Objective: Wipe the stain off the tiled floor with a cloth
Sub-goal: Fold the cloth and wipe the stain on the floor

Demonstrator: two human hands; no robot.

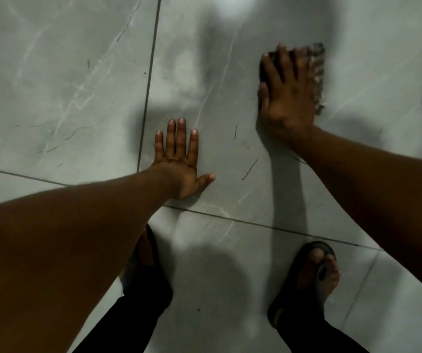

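Pressing a mottled cloth [315, 72] flat on the tiled floor [77, 72] under the right hand [287, 98], fingers spread — gripping nothing. Bracing with the left hand [179, 159], open, palm down, nearer the body. Spotting no clear stain — only thin dark marks [249, 169] lying between the hands.

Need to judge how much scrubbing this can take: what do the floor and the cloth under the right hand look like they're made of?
The floor looks like glazed ceramic or porcelain tile in a grey marble pattern: pale veins, thin grout lines and a soft light reflection suggest a smooth, semi-gloss finish. The cloth under the right hand looks like a rough, knobbly textile, brownish and pale; motion blur hides its weave.
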